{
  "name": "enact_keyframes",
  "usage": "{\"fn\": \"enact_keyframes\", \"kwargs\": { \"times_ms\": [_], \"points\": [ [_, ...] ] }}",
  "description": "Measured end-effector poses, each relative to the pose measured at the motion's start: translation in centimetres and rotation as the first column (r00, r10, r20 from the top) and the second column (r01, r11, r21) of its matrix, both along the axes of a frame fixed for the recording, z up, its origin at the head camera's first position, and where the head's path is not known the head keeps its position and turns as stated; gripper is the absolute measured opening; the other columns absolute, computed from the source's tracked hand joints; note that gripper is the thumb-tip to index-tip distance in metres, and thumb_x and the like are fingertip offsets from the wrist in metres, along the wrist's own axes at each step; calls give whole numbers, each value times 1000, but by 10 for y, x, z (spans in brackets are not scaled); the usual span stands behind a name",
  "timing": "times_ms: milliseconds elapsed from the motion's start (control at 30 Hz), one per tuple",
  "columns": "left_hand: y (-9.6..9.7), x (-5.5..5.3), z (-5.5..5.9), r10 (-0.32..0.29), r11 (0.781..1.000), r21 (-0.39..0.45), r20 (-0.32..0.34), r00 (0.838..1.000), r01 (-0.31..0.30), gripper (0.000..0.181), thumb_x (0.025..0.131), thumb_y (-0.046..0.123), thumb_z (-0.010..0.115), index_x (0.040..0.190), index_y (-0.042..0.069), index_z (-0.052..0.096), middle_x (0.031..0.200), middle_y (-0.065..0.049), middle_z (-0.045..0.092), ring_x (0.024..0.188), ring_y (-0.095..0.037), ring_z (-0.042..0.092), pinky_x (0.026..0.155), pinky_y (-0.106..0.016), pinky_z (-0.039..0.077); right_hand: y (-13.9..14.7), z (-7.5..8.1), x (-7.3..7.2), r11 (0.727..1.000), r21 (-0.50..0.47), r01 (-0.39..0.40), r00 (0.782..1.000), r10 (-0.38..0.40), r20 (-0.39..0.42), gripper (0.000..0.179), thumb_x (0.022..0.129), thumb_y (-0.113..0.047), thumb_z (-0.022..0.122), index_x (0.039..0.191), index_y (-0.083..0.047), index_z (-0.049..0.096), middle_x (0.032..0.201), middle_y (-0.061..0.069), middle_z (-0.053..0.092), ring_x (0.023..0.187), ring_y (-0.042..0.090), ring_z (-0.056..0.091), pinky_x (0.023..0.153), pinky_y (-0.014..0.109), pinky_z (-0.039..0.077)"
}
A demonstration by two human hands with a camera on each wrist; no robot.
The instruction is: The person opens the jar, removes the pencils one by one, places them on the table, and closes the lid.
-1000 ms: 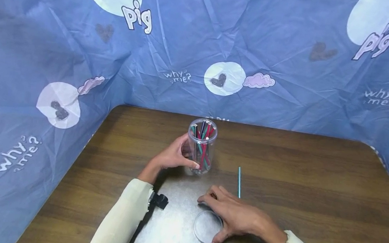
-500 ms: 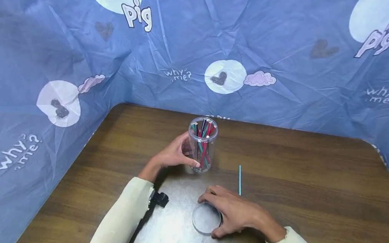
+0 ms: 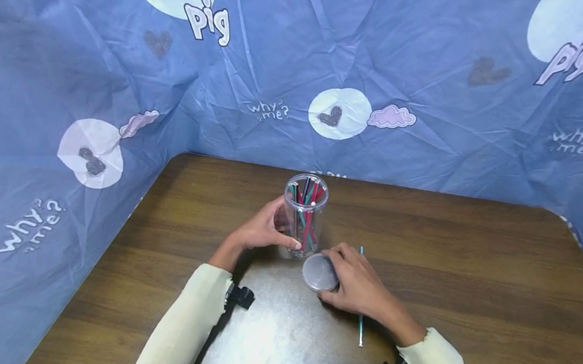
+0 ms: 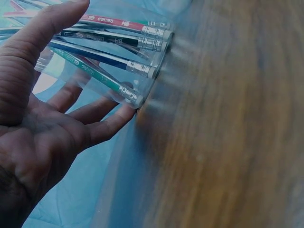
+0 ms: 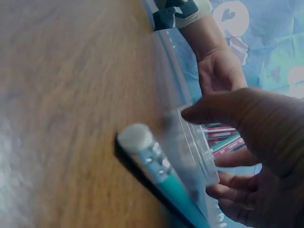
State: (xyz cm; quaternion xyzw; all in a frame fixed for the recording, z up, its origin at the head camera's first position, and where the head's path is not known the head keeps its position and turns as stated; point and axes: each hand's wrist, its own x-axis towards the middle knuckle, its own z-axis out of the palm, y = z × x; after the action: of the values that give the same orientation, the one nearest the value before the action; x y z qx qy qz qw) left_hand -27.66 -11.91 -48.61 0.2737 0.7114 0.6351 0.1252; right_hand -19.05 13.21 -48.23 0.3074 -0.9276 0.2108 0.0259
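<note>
Within the grip of the right hand (image 3: 354,281), round clear lid (image 3: 319,272); left hand (image 3: 265,229) around clear jar (image 3: 305,215).

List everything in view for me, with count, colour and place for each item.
Backdrop: 1, blue with white and pink prints, behind and to the sides
Table: 1, brown wood-grain, in front of the backdrop
Jar: 1, clear, upright on the table
Pencils: several, exact count unclear; red, green, black, dark blue; inside the jar
Lid: 1, clear, on the near side of the jar
Loose pencil: 1, teal with white eraser, lying on the table
Wrist devices: 2, black, one at each wrist
Sleeves: 2, pale cream, on the forearms
Left hand: 1, bare, gripping the jar
Right hand: 1, bare, holding the lid
</note>
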Motion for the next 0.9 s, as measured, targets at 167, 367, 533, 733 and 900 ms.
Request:
{"fn": "enact_keyframes", "kwargs": {
  "times_ms": [167,367,533,733,900],
  "points": [
    [3,-2,-1,-26,999,39,12,1000,25,95,65,-16,83,146,2,38,127,-24,61,117,-38,60,100,-41,51,1,-2,-4,999,11,45,999,-44,-28,75,64,-35,89,124,2,62,113,12,59,100,28,58,87,47,51],
    [0,-2,-2,-19,1000,18,0,1000,19,96,63,-14,85,146,3,39,129,-23,60,118,-37,59,100,-41,51,2,-3,-7,996,35,82,997,-82,3,75,67,-35,88,126,3,61,114,13,58,101,29,57,89,48,50],
    [-1,-2,-2,-6,1000,-9,-16,1000,5,92,64,-12,86,143,2,41,126,-22,62,116,-33,61,100,-40,51,1,-1,-5,993,48,104,993,-106,51,76,69,-35,88,129,2,59,115,12,57,102,28,56,89,48,50],
    [-1,-3,-4,-12,1000,-4,-37,999,12,92,63,-11,87,143,2,42,125,-21,63,115,-32,61,99,-41,52,1,0,-3,990,58,126,988,-131,85,78,71,-37,88,131,2,58,116,12,56,102,28,55,89,46,50],
    [-2,-3,-3,-15,1000,4,-22,1000,16,93,64,-11,86,144,3,41,127,-22,62,117,-33,60,99,-41,51,1,-1,-3,989,67,135,986,-141,90,78,72,-39,87,132,2,57,116,13,56,102,27,55,88,45,50]
  ]
}}
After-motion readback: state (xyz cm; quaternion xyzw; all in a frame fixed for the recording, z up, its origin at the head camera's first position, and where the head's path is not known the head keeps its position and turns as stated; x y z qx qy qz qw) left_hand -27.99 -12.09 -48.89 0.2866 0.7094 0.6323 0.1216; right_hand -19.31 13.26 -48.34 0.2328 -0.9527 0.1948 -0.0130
